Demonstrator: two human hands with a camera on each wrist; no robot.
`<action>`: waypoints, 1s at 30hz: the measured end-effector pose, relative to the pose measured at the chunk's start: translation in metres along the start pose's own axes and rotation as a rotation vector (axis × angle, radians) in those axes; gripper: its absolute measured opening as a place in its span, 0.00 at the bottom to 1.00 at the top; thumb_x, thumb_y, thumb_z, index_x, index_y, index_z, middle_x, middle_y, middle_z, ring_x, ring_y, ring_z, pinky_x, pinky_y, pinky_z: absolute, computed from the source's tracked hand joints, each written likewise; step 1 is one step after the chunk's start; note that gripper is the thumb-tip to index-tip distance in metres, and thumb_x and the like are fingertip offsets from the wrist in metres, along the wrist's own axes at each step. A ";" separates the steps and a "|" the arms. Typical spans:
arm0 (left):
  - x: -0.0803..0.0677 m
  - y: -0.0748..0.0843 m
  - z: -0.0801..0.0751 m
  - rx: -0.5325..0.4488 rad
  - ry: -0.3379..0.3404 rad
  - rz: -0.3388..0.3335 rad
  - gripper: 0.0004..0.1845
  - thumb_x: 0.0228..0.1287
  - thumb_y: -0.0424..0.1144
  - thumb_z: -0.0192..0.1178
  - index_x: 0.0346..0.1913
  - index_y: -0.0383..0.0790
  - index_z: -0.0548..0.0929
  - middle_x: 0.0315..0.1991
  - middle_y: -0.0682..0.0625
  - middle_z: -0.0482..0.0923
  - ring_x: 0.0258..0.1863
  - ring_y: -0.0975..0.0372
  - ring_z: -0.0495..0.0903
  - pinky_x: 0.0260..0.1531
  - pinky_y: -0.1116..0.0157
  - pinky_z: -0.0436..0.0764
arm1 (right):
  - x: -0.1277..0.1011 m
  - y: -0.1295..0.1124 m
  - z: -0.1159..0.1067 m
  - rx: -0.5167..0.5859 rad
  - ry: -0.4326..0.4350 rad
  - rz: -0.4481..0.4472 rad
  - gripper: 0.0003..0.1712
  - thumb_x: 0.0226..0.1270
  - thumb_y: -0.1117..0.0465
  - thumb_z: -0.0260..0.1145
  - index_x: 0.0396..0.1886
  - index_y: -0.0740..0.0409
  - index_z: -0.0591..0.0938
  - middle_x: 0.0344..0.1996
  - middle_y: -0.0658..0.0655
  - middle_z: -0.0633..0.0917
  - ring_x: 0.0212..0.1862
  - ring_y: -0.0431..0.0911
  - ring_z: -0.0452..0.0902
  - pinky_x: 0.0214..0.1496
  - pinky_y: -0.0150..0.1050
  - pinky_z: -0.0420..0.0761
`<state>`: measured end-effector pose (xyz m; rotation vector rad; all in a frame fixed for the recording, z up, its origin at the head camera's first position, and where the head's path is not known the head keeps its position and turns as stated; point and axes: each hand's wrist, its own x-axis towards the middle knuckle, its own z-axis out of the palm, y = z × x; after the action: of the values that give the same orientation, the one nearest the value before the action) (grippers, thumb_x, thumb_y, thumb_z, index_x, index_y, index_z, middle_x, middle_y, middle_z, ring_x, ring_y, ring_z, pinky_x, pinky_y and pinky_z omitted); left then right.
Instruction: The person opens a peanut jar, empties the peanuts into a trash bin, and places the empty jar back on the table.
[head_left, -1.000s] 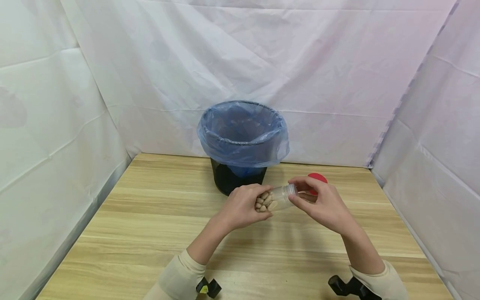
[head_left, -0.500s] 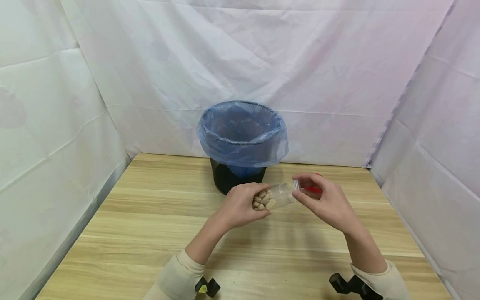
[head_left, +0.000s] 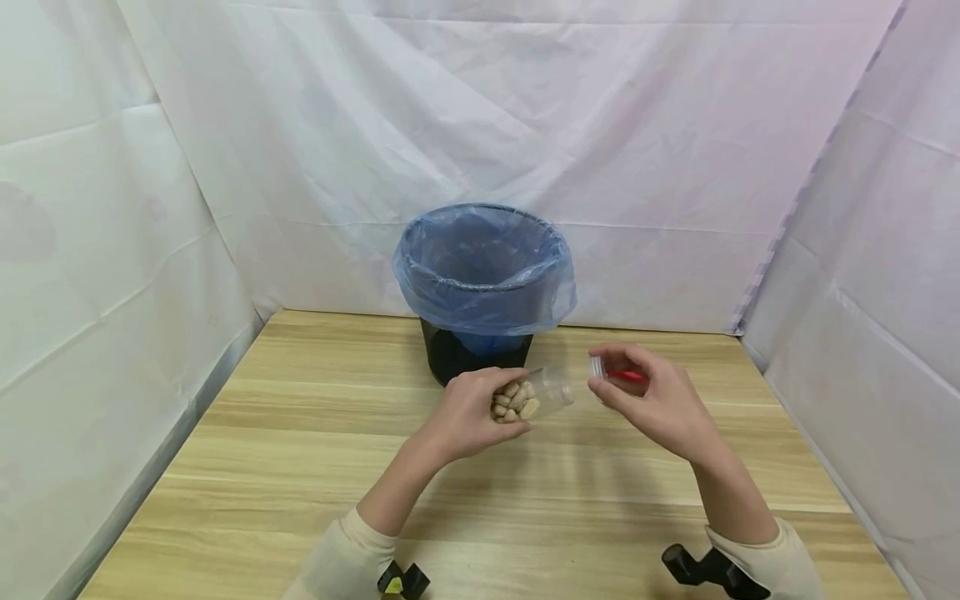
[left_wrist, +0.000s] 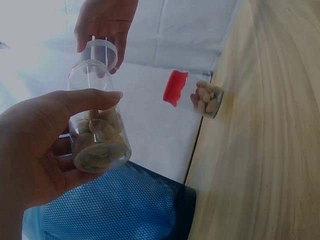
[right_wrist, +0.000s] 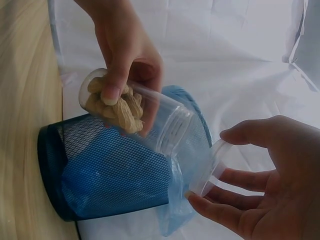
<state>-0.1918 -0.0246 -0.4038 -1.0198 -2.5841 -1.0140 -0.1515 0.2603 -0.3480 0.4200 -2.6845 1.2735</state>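
My left hand point(head_left: 468, 417) grips a clear jar point(head_left: 553, 390) around its base end, above the table. The jar lies tilted, its uncovered mouth pointing toward the right hand. Unshelled peanuts point(right_wrist: 125, 110) fill its lower part, partly covered by the thumb and fingers. A short gap away, my right hand point(head_left: 660, 408) pinches a clear lid point(right_wrist: 210, 167) by its rim between thumb and fingers. Beyond that hand stands a second jar point(left_wrist: 195, 97) with a red lid point(left_wrist: 175, 88) and peanuts inside; in the head view the right hand hides most of it.
A black mesh bin point(head_left: 474, 357), lined with a blue plastic bag point(head_left: 487, 310), stands on the wooden table point(head_left: 300, 417) just behind the left hand. White cloth point(head_left: 337, 125) hangs at the back and along both sides.
The right hand has drawn the clear lid off the jar's mouth, to the right. The left hand has shifted slightly left with the jar, so the gap has widened.
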 end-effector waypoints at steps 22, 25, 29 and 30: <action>-0.010 -0.012 -0.010 -0.056 0.038 -0.038 0.35 0.56 0.42 0.85 0.67 0.41 0.86 0.58 0.47 0.89 0.52 0.59 0.89 0.51 0.59 0.88 | 0.006 0.011 0.006 -0.036 0.007 -0.006 0.24 0.75 0.49 0.74 0.65 0.52 0.84 0.54 0.56 0.89 0.57 0.53 0.90 0.60 0.46 0.88; -0.010 -0.012 -0.011 -0.080 0.050 -0.033 0.35 0.56 0.42 0.85 0.67 0.41 0.86 0.58 0.47 0.89 0.52 0.59 0.89 0.51 0.60 0.88 | 0.007 0.012 0.008 -0.042 0.013 -0.008 0.24 0.75 0.49 0.74 0.65 0.52 0.84 0.54 0.56 0.89 0.57 0.53 0.89 0.60 0.44 0.88; -0.010 -0.012 -0.014 -0.120 0.061 -0.025 0.35 0.56 0.42 0.84 0.67 0.40 0.85 0.59 0.47 0.89 0.53 0.59 0.89 0.52 0.61 0.88 | 0.010 0.015 0.012 -0.049 0.015 -0.009 0.24 0.75 0.48 0.74 0.64 0.52 0.84 0.54 0.56 0.89 0.56 0.53 0.89 0.60 0.43 0.88; -0.010 -0.012 -0.015 -0.126 0.064 -0.023 0.35 0.56 0.42 0.84 0.67 0.39 0.85 0.59 0.47 0.89 0.53 0.59 0.89 0.52 0.61 0.88 | 0.010 0.016 0.013 -0.050 0.015 -0.012 0.24 0.75 0.49 0.75 0.64 0.52 0.84 0.54 0.56 0.89 0.56 0.53 0.89 0.60 0.44 0.88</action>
<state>-0.1937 -0.0460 -0.4025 -0.9711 -2.5142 -1.2078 -0.1662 0.2584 -0.3653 0.4177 -2.6907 1.1992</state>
